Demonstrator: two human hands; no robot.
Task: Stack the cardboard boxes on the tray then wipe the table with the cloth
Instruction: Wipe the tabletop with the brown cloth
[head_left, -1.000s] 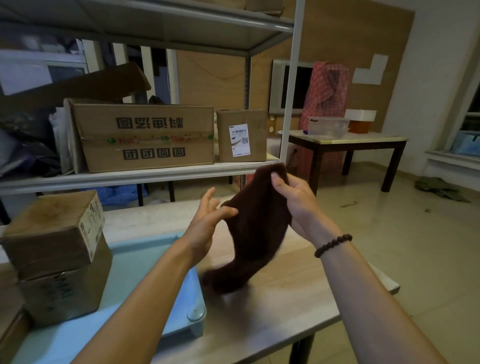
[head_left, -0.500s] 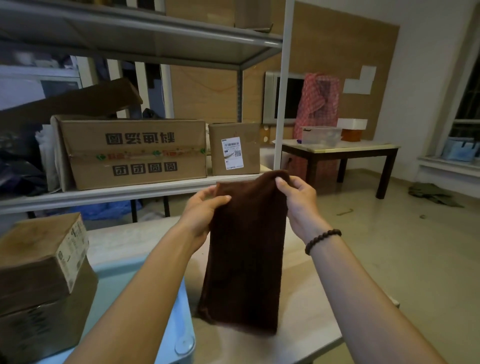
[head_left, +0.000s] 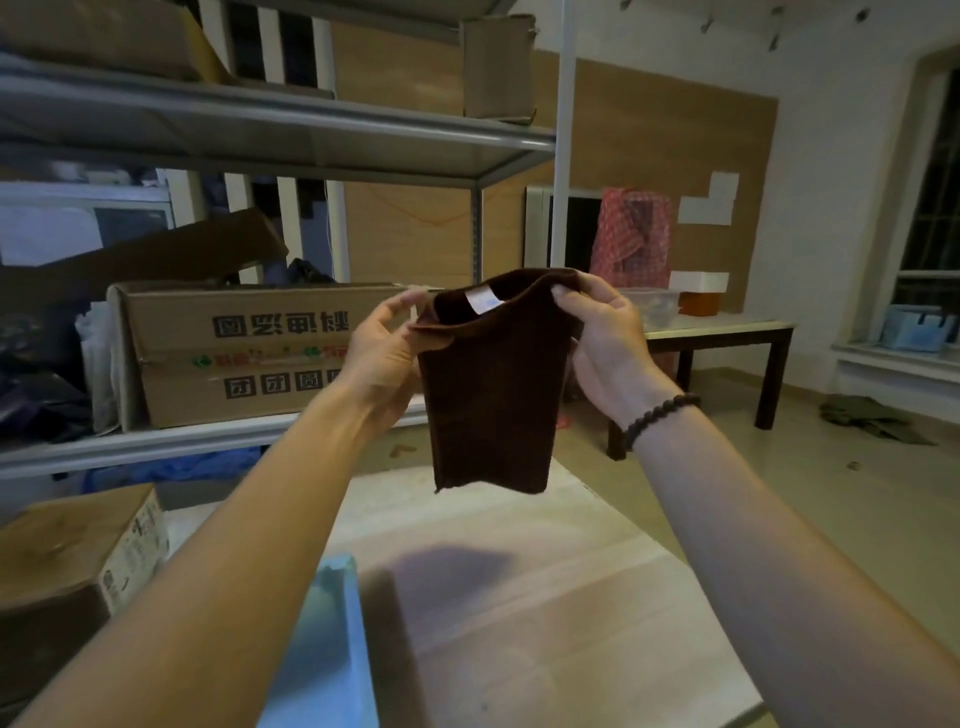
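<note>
Both hands held the cloth (head_left: 493, 384) up in the air, above the far part of the surface (head_left: 545, 597) and clear of it. The right hand (head_left: 608, 343) pinched the cloth's top right corner between thumb and curled fingers. The left hand (head_left: 384, 353) gripped the top left edge, its thumb on the near fold and its fingers partly straightened behind. The top edge sagged open between the two hands, showing a small white label (head_left: 480, 300) inside. The cloth hung folded, its lower edge roughly level and free, well above the wood.

Below it the pale wooden surface lay bare from the middle out to its right edge, where it ended over the floor (head_left: 831, 519). The cloth's shadow fell on the near middle of the surface. The light blue tray (head_left: 332, 649) sat at the near left, its right edge running toward the viewer beside the left forearm. A box (head_left: 67, 561) stood on the tray's left side, cut off by the frame; whether another lay beneath it could not be told.

Beyond the surface a metal shelf (head_left: 260, 436) carried a large printed carton (head_left: 249, 348). A dark-legged table (head_left: 727, 332) stood far right with open floor around it.
</note>
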